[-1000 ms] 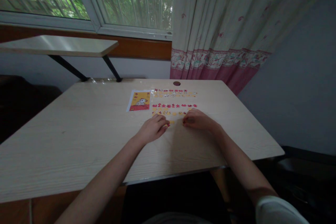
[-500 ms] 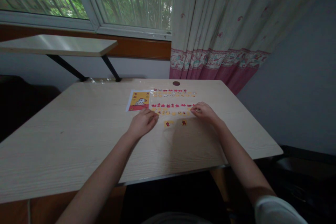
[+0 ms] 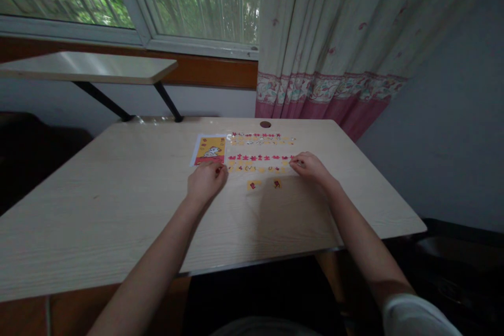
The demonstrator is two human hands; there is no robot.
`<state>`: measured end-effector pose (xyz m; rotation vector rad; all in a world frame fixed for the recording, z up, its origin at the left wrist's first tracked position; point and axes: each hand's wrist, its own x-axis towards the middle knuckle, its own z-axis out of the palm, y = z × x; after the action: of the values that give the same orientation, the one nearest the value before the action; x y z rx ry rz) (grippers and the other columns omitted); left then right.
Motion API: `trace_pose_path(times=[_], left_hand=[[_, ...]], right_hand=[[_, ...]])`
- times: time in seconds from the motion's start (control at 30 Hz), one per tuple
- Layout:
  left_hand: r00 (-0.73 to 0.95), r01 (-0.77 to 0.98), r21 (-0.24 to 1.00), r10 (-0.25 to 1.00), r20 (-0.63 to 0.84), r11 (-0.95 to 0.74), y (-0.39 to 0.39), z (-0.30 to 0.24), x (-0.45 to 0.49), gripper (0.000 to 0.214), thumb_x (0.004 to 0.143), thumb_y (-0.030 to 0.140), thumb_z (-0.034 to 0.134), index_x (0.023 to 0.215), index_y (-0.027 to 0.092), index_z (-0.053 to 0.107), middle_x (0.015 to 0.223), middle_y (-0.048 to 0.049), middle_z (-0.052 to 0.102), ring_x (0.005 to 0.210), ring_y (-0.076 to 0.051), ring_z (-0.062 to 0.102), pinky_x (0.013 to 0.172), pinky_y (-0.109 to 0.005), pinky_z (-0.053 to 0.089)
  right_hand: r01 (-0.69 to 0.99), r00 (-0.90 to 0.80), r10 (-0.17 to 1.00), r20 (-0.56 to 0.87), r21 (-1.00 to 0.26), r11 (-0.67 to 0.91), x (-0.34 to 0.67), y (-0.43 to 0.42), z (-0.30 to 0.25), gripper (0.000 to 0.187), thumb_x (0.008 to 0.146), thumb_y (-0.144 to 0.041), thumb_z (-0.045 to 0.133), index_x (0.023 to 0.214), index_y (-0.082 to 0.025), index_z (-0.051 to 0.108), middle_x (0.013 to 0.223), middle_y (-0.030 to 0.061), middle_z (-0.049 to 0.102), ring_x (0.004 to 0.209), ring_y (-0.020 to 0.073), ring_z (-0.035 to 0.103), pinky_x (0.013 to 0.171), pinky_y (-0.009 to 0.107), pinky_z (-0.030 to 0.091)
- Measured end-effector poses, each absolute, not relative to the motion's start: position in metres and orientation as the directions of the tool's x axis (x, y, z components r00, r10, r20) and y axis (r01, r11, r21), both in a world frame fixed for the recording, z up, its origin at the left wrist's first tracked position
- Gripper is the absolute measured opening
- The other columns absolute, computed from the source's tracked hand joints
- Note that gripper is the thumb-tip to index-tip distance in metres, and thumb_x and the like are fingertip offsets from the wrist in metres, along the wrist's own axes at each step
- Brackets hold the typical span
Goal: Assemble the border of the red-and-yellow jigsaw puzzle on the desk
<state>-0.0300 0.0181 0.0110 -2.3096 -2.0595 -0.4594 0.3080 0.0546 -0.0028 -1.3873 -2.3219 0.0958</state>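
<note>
My left hand (image 3: 206,180), fingers curled together, rests at the lower edge of a picture card (image 3: 210,148) showing a white animal on yellow and red. Whatever may be inside it is hidden. On the right, my right hand (image 3: 311,168) is pinched at the end of the near rows of jigsaw pieces; I cannot make out a piece between the fingertips. Between the hands run a row of red jigsaw pieces (image 3: 255,157) and rows of yellow jigsaw pieces (image 3: 249,168). Closer to me lie two small yellow sections with red marks, a left one (image 3: 253,185) and a right one (image 3: 277,184).
More jigsaw pieces (image 3: 262,139) form rows farther back on the wooden table (image 3: 118,210). Behind them is a round cable hole (image 3: 265,124). A raised shelf (image 3: 90,68) stands at the back left. A curtain (image 3: 315,63) hangs behind the table.
My left hand has drawn slightly left, away from the yellow rows, and its fingers are more curled. My right hand has hardly moved; the view has shifted a little.
</note>
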Motion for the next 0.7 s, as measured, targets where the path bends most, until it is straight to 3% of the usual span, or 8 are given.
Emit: trace_pose_path(times=[0.3, 0.7], left_hand=[[0.103, 0.973, 0.184, 0.978, 0.181, -0.136, 0.019, 0.009, -0.029, 0.03, 0.084, 0.034, 0.041, 0.09, 0.02, 0.066, 0.09, -0.0071, 0.067, 0.087, -0.023, 0.06, 0.066, -0.029, 0.048], [0.126, 0.959, 0.227, 0.973, 0.195, -0.169, 0.018, 0.006, -0.027, 0.03, 0.085, 0.032, 0.041, 0.095, 0.019, 0.066, 0.096, -0.0078, 0.065, 0.092, -0.024, 0.06, 0.067, -0.03, 0.048]], right_hand=[[0.86, -0.357, 0.886, 0.295, -0.265, 0.435, 0.314, 0.055, -0.002, 0.02, 0.084, -0.027, 0.05, 0.081, -0.016, 0.068, 0.086, 0.0079, 0.069, 0.082, 0.0205, 0.06, 0.076, 0.031, 0.043], [0.834, -0.414, 0.863, 0.29, -0.26, 0.488, 0.275, 0.053, -0.001, 0.017, 0.083, -0.025, 0.054, 0.084, -0.018, 0.069, 0.087, 0.0064, 0.069, 0.083, 0.0188, 0.058, 0.078, 0.031, 0.041]])
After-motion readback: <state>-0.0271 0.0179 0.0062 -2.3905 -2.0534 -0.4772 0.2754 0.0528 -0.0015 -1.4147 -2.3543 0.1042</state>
